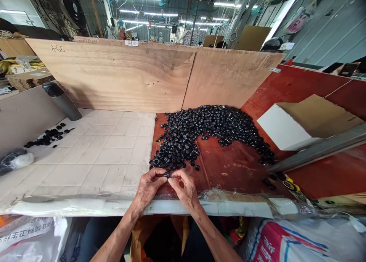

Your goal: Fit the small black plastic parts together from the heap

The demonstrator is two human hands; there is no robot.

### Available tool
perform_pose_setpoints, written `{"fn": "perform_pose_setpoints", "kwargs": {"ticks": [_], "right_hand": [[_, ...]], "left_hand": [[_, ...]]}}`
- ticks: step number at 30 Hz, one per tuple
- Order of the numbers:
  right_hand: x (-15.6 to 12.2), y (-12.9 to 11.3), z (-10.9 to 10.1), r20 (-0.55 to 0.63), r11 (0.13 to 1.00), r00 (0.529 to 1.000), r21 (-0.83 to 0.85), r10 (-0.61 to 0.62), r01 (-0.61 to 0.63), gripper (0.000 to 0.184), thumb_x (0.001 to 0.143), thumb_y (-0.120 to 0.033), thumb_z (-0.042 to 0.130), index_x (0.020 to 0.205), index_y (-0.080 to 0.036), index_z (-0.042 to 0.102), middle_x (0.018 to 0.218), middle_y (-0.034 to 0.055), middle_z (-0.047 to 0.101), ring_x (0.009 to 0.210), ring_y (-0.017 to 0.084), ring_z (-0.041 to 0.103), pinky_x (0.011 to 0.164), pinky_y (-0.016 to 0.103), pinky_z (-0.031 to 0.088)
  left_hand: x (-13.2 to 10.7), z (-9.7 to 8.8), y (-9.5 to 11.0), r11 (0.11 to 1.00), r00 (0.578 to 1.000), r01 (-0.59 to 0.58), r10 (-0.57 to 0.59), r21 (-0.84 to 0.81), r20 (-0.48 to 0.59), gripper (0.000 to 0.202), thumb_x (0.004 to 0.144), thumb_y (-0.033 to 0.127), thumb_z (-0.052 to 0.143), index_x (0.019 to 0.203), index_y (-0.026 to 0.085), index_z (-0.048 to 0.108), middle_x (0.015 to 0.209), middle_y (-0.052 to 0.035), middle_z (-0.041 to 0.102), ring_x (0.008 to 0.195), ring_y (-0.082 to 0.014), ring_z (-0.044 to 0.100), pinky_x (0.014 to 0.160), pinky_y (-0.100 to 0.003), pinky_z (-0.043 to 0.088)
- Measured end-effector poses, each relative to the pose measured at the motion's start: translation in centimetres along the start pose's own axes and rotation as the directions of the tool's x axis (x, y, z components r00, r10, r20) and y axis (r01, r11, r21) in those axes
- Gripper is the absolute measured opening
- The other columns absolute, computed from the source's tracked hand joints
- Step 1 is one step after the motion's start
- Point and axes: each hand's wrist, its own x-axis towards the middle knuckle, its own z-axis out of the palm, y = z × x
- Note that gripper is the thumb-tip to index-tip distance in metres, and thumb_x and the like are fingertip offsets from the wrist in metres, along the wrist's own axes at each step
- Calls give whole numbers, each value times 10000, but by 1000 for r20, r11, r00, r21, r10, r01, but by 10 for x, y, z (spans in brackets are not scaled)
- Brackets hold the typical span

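My left hand (151, 184) and my right hand (183, 185) meet above the front part of the bench. Between their fingertips is a small black plastic part (166, 174), pinched from both sides. Its finer shape is partly covered by the fingers. Just beyond my hands spreads a large pile of small black plastic parts (211, 119), curving to the right over a dark red board (225, 166). Many of them look like short ring-shaped caps. A few loose ones lie close to my fingertips.
A plywood panel (128, 79) closes the back. On the pale left surface (111, 143) stand a dark bottle (64, 103) and some scattered black pieces (47, 137). An open white carton (286, 126) and a metal bar (320, 149) occupy the right. An open brown bag (140, 239) sits below the edge.
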Motion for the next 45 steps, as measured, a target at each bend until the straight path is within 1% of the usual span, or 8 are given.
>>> {"fn": "perform_pose_setpoints", "kwargs": {"ticks": [10,15,18,22,28,33,39,45], "right_hand": [[-22,-17,6,175,945,963,221,204,-241,117,847,-326,664,895,-220,651,674,-33,611,502,129,564,477,223,430],[-41,-28,5,393,857,833,176,389,-484,174,878,-361,622,781,-223,581,546,-56,559,370,104,424,375,216,277],[-27,-21,-3,260,948,913,-32,314,-317,291,900,-365,644,667,-222,547,565,-22,574,451,131,505,458,243,353],[7,1,-7,-94,949,994,-315,-51,19,27,860,-190,621,861,-217,618,734,21,620,679,204,613,671,304,484],[22,14,17,79,799,978,-567,-190,201,115,896,-152,664,972,-219,610,962,63,635,783,214,637,678,287,493],[17,16,34,88,675,984,-718,-154,170,91,922,-171,693,926,-211,612,950,70,632,709,196,618,600,271,429],[16,22,24,55,871,974,-438,-222,223,111,930,-144,593,1013,-197,644,936,68,656,800,212,640,729,297,505],[20,18,10,81,998,996,41,-40,37,183,889,-243,634,1051,-212,713,1024,60,712,819,185,676,717,273,563]], "left_hand": [[-32,-6,3,997,996,-64,61,49,67,184,806,375,839,914,228,809,983,-54,785,932,-239,737,887,-340,589],[-56,-29,25,930,951,-218,134,296,280,112,885,314,759,962,244,798,1014,-64,794,940,-247,741,877,-338,573],[-48,-31,36,895,915,-160,-24,416,403,137,872,345,771,922,217,775,864,-41,762,797,-217,709,723,-291,543],[-17,-5,23,837,980,-188,123,514,158,90,885,299,706,926,220,718,777,-11,699,701,-189,650,684,-295,513],[8,5,-4,666,922,-89,336,741,-191,157,888,167,573,1028,206,630,919,-37,660,723,-194,657,724,-333,539],[14,-23,-6,563,936,-27,304,826,-176,361,850,150,654,1206,206,643,1080,-66,651,734,-189,679,759,-346,576],[17,-28,-10,538,955,-126,294,834,-46,221,880,174,654,1096,212,684,1016,-55,726,896,-247,741,844,-368,585],[-1,-22,-12,783,966,-139,243,606,-92,274,868,253,679,1139,227,650,1040,-49,756,877,-229,750,855,-390,611]]}}
